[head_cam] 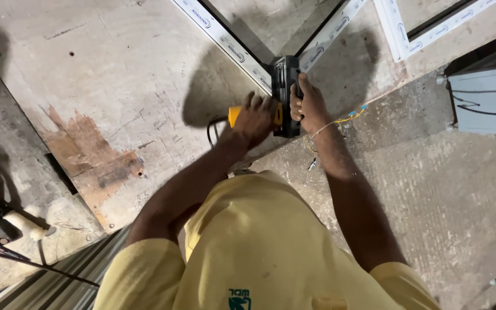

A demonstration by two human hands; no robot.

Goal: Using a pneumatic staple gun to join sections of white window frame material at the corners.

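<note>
You've got your left hand (258,117) and right hand (308,106) clamped on that black-and-yellow power tool (285,95) at the white frame corner (271,72), so watch it doesn't skid sideways and gouge the profile.

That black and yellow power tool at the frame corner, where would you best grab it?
Judging by its shape, take the power tool at two places: the yellow handle sticking out sideways, from above, where the left hand lies, and the black body from its other side, where the right hand wraps it. It sits on the white frame corner.
</note>
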